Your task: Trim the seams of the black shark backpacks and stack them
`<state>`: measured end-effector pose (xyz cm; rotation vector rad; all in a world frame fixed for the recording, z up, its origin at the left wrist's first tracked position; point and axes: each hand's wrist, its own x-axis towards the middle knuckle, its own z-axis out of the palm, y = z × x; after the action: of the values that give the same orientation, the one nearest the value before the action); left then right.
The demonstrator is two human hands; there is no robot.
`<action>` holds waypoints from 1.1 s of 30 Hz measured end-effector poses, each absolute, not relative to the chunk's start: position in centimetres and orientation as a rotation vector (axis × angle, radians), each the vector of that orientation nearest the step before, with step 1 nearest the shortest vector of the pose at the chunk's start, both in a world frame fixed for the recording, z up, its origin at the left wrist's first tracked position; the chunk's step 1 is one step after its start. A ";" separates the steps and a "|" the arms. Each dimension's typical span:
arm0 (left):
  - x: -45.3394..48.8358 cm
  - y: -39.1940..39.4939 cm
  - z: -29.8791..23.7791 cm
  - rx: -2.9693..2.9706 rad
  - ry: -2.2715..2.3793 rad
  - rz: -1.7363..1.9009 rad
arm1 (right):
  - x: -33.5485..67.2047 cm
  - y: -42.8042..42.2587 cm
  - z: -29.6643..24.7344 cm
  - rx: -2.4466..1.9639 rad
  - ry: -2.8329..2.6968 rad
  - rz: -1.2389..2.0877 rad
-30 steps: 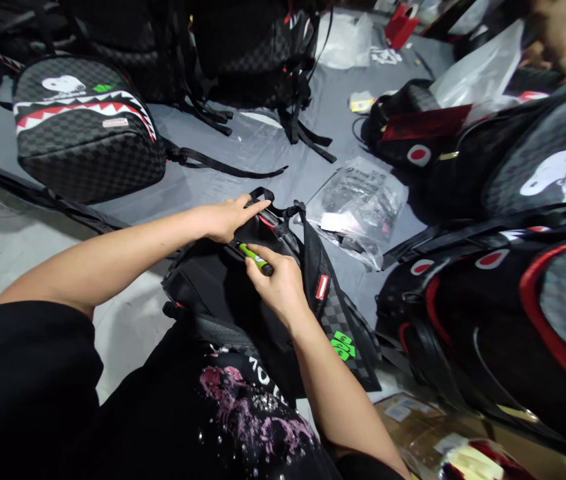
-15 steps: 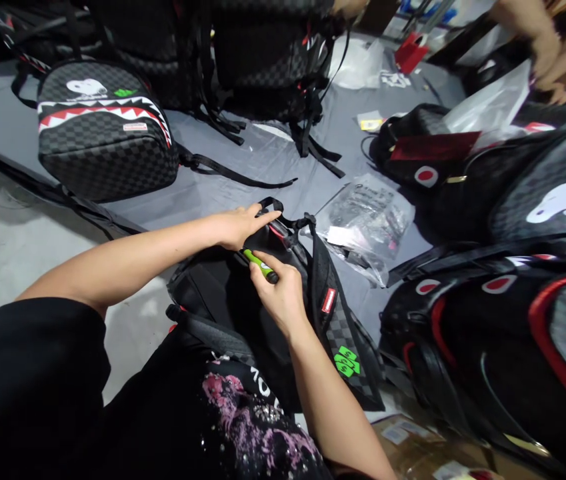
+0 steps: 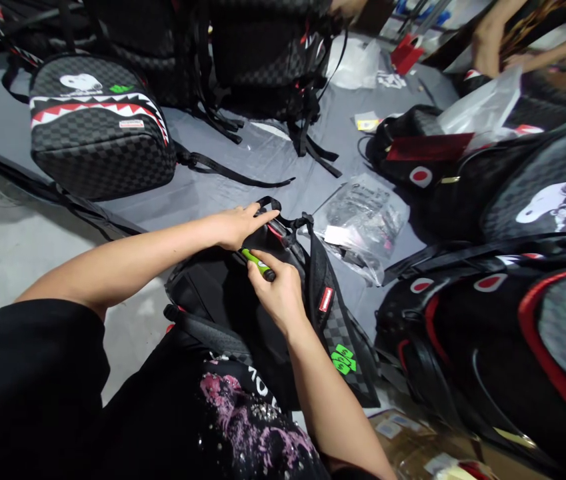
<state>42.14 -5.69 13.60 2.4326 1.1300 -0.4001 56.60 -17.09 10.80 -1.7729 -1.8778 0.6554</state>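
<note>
In the head view, the black backpack (image 3: 213, 293) lies on the person's lap, directly under both hands, its top end pointing away from the body. Ahead of the hands a strip of grey sheet (image 3: 263, 160) lies open as far as the shark-mouth backpack (image 3: 97, 127) far out to the left and a row of dark bags beyond. To the left of the left forearm is bare concrete floor (image 3: 3, 247). Just right of the hands a crumpled plastic bag (image 3: 363, 217) lies on the sheet, and past it a pile of backpacks (image 3: 487, 320) crowds that whole side. Another person's hands (image 3: 487, 47) work well apart at the far right. The left hand (image 3: 235, 227) rests on the lap backpack's top edge beside the carry handle (image 3: 269, 200), fingers stretched out along it; whether the thumb clamps underneath cannot be told. The right hand (image 3: 277, 290), just nearer the body, is clenched around a green tool (image 3: 257, 263), whose dark tip shows at the thumb while its green end points towards the left hand's palm.
</note>
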 end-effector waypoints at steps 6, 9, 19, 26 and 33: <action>42.2 -5.8 14.0 2.434 1.134 -0.430 | 56.6 -16.9 10.8 -1.761 -1.873 0.687; 42.3 -5.8 14.0 2.424 1.131 -0.426 | 56.7 -16.8 10.9 -1.795 -1.895 0.673; 42.4 -5.8 14.0 2.441 1.152 -0.433 | 56.5 -17.1 11.2 -1.770 -1.967 0.625; 42.3 -5.8 13.8 2.420 1.150 -0.422 | 56.2 -17.1 11.2 -1.807 -1.968 0.582; 42.1 -5.5 13.0 2.444 1.145 -0.390 | 56.1 -17.0 11.1 -1.802 -1.898 0.673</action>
<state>42.13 -5.55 13.02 2.4441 1.1452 -0.3902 56.13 -17.05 11.06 -1.8021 -1.8985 0.6732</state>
